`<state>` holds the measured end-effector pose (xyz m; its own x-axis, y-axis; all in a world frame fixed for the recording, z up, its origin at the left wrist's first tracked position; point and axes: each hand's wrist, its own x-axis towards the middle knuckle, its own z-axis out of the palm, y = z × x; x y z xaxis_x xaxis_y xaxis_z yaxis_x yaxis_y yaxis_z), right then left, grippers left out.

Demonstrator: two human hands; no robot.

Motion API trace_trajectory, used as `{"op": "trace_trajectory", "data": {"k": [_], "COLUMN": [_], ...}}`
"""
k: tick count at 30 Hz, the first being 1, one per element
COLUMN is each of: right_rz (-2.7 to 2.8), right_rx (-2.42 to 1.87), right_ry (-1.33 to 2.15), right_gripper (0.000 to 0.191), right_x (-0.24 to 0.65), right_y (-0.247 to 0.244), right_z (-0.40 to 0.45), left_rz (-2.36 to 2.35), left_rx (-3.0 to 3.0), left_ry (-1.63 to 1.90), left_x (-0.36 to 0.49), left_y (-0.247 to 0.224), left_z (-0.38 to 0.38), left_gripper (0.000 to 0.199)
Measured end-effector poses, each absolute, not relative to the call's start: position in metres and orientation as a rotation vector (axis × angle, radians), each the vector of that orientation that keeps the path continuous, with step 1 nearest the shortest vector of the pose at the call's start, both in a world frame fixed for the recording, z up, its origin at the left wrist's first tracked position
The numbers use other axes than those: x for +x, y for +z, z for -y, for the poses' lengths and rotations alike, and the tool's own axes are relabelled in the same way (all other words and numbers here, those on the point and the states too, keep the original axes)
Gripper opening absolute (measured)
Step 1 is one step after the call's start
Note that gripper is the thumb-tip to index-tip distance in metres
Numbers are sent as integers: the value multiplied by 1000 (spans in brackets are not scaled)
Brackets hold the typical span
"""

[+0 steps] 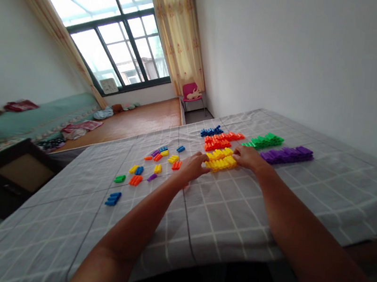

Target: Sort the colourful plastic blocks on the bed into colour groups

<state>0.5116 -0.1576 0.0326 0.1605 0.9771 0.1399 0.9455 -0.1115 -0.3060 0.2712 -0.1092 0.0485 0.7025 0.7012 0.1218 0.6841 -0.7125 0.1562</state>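
Observation:
A block of yellow pieces (221, 161) lies on the grey checked cloth (235, 205) between my hands. At its left end is my left hand (193, 166), thumb and fingers curved around the edge with a gap between them. My right hand (245, 157) touches the block's right end, its fingers bent and partly hidden. Behind the yellow block lie orange-red pieces (217, 142) and blue pieces (211, 131). Green pieces (267, 140) and a purple row (287, 155) lie beyond my right hand.
Small loose groups in several colours, such as blue pieces (113, 198), orange pieces (135, 180) and green pieces (120, 179), lie on the left. A dark cabinet (7, 174) stands beyond the left edge. A pink chair (191, 91) is by the curtain.

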Motion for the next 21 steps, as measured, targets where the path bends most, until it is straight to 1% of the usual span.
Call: {"op": "trace_trajectory", "data": {"k": [5,8,11,13,15,19,21], "right_rz": [1850,1767,1654,1628,1637,1670,1720], "right_rx": [-2078,-2027,-1935,-1852,-1776,-1723,-1702], "right_ry": [98,-25,-176,-220,-236,-261,-245], "right_gripper": [21,22,25,26,28,30,31], "right_x": [514,514,509,504,498,482,468], "right_y": [30,32,36,39,38,32,30], "right_z": [157,159,161,163,164,165,165], "left_rz": [-1205,-1366,-1577,-1630,-1604,-1534,-1531], "left_rx": [2808,2728,2605,2524,2455,2441,2488], "left_ry": [373,393,291,210,191,270,349], "left_x": [242,199,145,115,96,90,93], "left_y": [65,80,84,78,66,38,29], "left_z": [99,80,61,56,56,64,66], "left_gripper": [38,34,28,26,29,45,43]}}
